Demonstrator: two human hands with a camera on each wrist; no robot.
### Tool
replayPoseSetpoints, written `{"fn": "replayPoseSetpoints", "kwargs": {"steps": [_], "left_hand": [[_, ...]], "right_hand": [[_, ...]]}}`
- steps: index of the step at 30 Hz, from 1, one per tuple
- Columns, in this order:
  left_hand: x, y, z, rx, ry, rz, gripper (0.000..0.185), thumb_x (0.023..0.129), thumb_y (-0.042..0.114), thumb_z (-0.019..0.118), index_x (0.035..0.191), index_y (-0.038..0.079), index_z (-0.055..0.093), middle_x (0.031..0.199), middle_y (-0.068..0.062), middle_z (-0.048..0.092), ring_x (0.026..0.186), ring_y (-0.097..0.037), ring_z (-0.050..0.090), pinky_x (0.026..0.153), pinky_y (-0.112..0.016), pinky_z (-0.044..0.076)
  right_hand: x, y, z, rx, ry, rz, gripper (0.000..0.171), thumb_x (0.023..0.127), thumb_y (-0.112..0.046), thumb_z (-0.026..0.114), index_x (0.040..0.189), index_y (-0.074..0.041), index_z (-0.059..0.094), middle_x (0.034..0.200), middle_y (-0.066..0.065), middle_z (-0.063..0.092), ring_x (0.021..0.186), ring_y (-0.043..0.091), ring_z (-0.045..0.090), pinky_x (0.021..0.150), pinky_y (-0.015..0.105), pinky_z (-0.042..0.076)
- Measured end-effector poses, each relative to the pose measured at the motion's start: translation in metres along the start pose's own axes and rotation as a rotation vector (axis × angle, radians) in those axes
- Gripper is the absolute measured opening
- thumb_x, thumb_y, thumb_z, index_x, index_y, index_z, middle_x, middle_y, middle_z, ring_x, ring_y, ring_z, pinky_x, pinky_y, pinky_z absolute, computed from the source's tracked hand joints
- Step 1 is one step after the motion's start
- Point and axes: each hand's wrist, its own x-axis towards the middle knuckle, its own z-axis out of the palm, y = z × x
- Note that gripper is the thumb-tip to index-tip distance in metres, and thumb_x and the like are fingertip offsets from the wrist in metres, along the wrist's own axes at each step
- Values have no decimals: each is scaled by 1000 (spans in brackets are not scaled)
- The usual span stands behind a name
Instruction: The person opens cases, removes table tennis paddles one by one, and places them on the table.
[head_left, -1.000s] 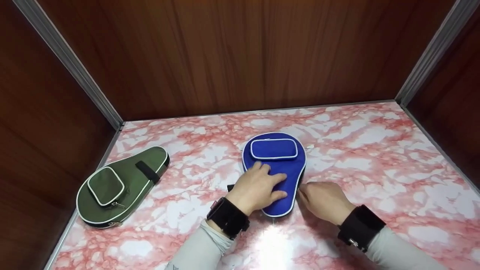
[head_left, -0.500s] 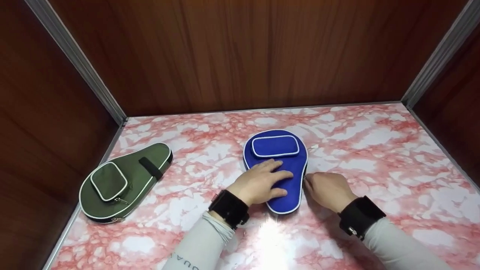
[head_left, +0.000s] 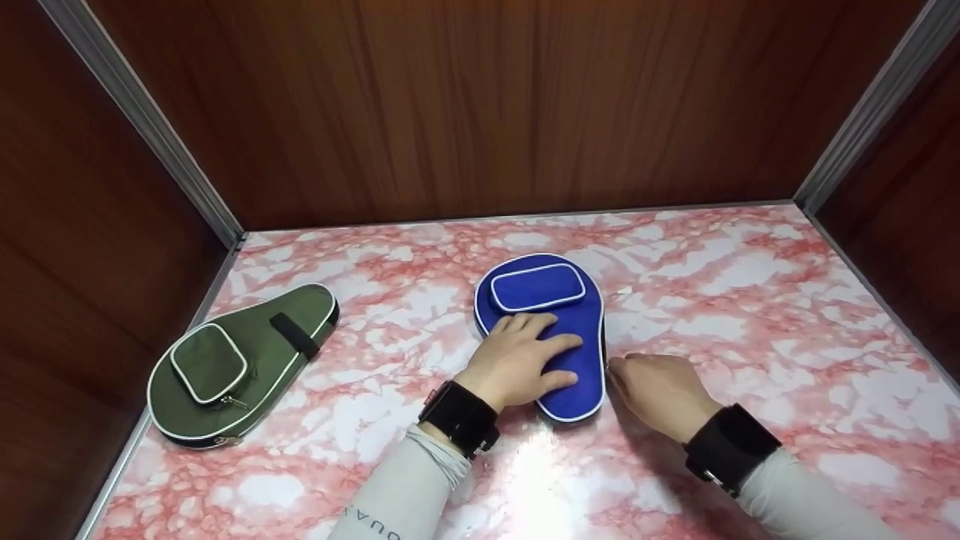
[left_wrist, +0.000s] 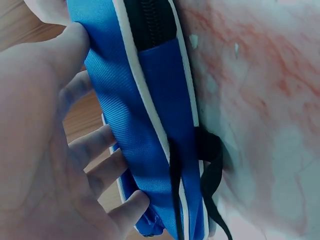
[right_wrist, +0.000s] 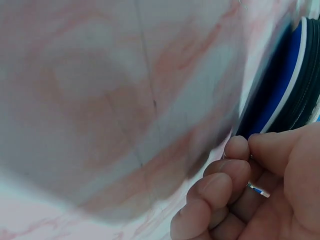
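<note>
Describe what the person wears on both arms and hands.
Both hands, left hand and right hand, are bare, with no gloves. Each wrist carries a wide black strap; the right one shows a metal buckle. Light grey long sleeves cover both forearms, the left with dark lettering near the frame's edge.

Zipper pull (right_wrist: 256,189) mostly hidden inside right hand (head_left: 660,391) fingers. Tabletop (right_wrist: 100,100) blurred in right wrist view. Blue case (left_wrist: 150,125) cut off at left wrist frame edges.

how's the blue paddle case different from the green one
The blue case lies mid-table under the left hand, with the right hand pinching at its zip edge; the green case lies untouched by the left wall, angled. Both are paddle-shaped with white piping and a front pocket.
</note>
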Motion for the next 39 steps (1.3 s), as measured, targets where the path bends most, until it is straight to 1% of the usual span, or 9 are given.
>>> {"fn": "replayPoseSetpoints", "kwargs": {"steps": [6,9,15,20,24,28,32,39], "left_hand": [[-1,0,0,-8,6,-2,59,107,62,62,161,38,58,170,-6,47,156,-30,42,127,-51,31],[0,1,-1,-15,4,-1,59,107,62,62,161,37,58,170,-7,47,156,-30,42,128,-51,31],[0,2,-2,-29,-5,-5,59,107,61,63,161,37,58,170,-7,46,156,-30,41,128,-52,30],[0,1,-2,-32,2,-5,59,107,60,64,161,37,59,169,-7,47,155,-31,43,128,-52,31],[-1,1,-2,-37,2,-4,59,107,60,64,161,37,59,169,-7,47,155,-31,43,128,-52,30],[-1,1,-3,-45,3,-9,58,107,59,65,160,36,59,169,-7,47,156,-31,42,128,-52,30],[-1,1,-3,-49,1,-12,58,107,60,65,160,36,59,169,-8,47,156,-31,42,128,-52,30],[1,1,-2,-50,-2,-11,58,107,59,65,160,36,59,169,-8,47,157,-31,41,128,-52,30]], "right_hand": [[-10,-4,-2,-37,18,-52,31,101,-11,74,74,-16,57,65,3,58,55,30,62,51,50,51],[-15,-5,-4,-42,8,-62,32,99,-11,76,74,-17,57,65,3,57,57,30,63,52,50,51],[-22,-10,-8,-11,-34,-61,34,100,-12,76,74,-18,57,65,-1,56,56,27,62,51,47,50],[-27,-15,-8,11,-21,-90,36,101,-15,77,72,-20,57,62,-4,54,53,23,60,49,43,48],[-31,-19,-7,16,9,-110,40,102,-19,76,69,-22,55,60,-6,53,52,21,60,50,43,49],[-34,-27,-6,37,-8,-107,43,105,-22,72,66,-23,53,58,-8,53,51,21,60,51,45,50],[-36,-36,-5,41,-30,-115,44,106,-22,70,66,-22,53,57,-6,52,50,23,59,50,45,50],[-38,-48,0,-11,38,-156,46,102,-22,74,61,-21,52,52,-4,49,46,23,55,48,44,46]]}}
